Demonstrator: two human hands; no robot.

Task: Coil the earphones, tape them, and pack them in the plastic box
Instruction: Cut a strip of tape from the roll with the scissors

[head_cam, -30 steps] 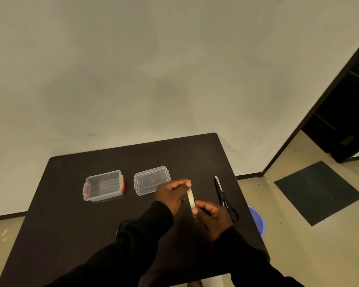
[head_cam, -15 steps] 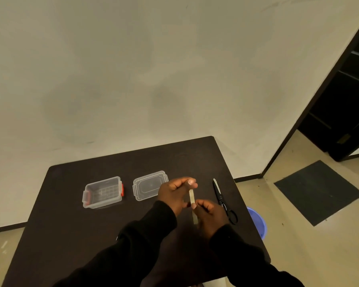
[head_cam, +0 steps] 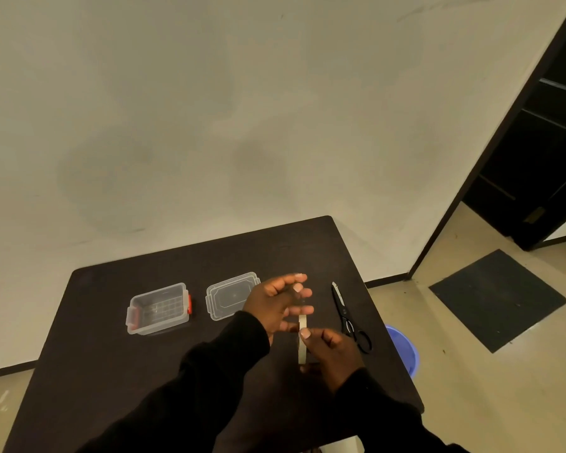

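Note:
My right hand (head_cam: 332,353) grips a pale roll of tape (head_cam: 302,340) held on edge above the dark table (head_cam: 111,371). My left hand (head_cam: 276,305) hovers just left of the roll with its fingers spread apart and nothing in them. A clear plastic box (head_cam: 157,309) with red latches stands open on the table's left part. Its clear lid (head_cam: 231,295) lies flat beside it, partly behind my left hand. The earphones are hidden; my sleeves cover the near part of the table.
Black scissors (head_cam: 348,317) lie on the table to the right of my hands, blades pointing away. A blue bucket (head_cam: 402,349) sits on the floor by the table's right edge. A dark mat (head_cam: 497,299) and a dark doorway are further right.
My left hand has let go of the tape's top end and spread its fingers. The roll now sits lower, in my right hand only. The view has shifted slightly.

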